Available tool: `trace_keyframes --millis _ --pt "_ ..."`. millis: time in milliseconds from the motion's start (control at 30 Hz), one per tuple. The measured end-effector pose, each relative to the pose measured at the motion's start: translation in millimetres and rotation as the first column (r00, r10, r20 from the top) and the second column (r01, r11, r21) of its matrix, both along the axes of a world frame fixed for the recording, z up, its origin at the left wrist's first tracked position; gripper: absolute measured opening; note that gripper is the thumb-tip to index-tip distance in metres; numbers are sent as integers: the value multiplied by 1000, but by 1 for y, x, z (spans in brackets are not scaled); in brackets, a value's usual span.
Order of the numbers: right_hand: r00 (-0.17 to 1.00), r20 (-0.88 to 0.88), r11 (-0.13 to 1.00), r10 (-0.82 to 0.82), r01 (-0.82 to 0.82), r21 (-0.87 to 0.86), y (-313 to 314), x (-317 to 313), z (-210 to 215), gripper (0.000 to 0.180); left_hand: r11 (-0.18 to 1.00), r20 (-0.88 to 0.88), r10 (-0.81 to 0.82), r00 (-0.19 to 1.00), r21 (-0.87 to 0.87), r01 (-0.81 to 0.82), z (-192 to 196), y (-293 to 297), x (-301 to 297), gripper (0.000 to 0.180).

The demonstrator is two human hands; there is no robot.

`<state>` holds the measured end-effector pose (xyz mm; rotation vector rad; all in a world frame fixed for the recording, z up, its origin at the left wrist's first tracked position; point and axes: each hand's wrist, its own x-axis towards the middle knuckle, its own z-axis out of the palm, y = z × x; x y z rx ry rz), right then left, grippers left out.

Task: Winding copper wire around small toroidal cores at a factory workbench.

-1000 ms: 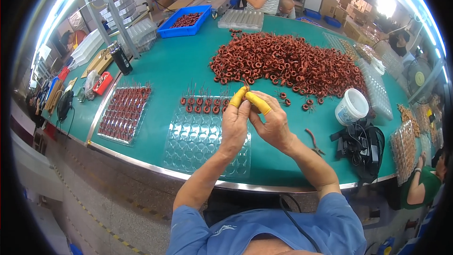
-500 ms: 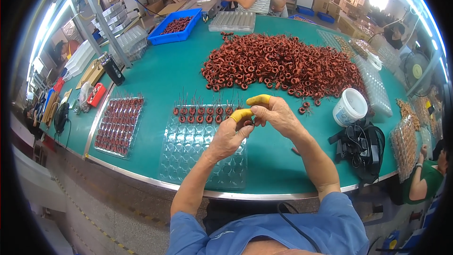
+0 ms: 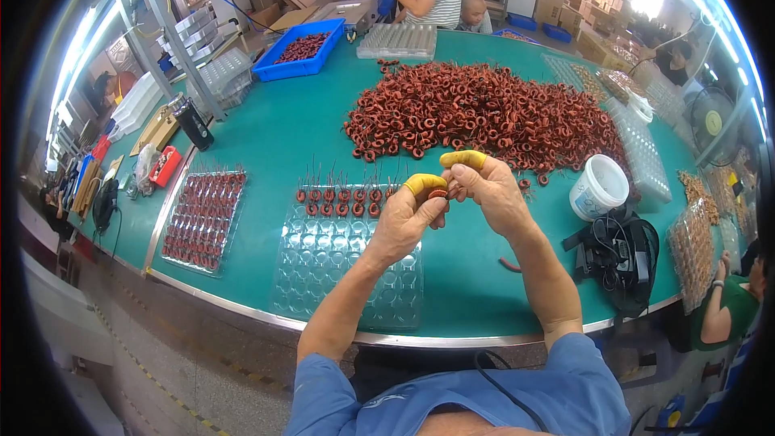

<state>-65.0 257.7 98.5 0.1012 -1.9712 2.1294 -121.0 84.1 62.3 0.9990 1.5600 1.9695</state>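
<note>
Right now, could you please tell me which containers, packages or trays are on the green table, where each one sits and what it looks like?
Blue bin: far left, rectangular, holding dark red parts.
Clear blister tray: front edge, below the hands, mostly empty pockets.
Filled tray: front left, rows of reddish coils.
White tub: right of the hands, round, open.
Clear tray stack: far centre, rectangular.

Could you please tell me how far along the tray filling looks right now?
Done: the full tray at left and two rows in the clear tray. In hand: one ring between left hand and right hand. Left: most pockets and the big ring pile.
</note>
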Motion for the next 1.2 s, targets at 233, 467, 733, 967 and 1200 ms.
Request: trace_keyframes --millis 233,467,733,967,1200 --pt "996 -54 984 -69 77 162 -3 -2 -4 24 990 92 -129 987 76 122 0 -1 -1 29" --pt "962 -178 913 -206 254 320 -3 0 -2 19 990 144 -119 982 90 107 7 1 0 36" --pt "853 -437 804 -285 461 375 5 10 9 17 982 200 -153 968 137 127 26 22 -3 31" --pt "895 -376 875 -239 367 316 8 9 11 16 979 194 -175 965 137 150 34 21 1 31" --pt "685 -678 603 -267 667 437 2 8 11 12 999 57 30 998 31 -31 41 13 0 31"
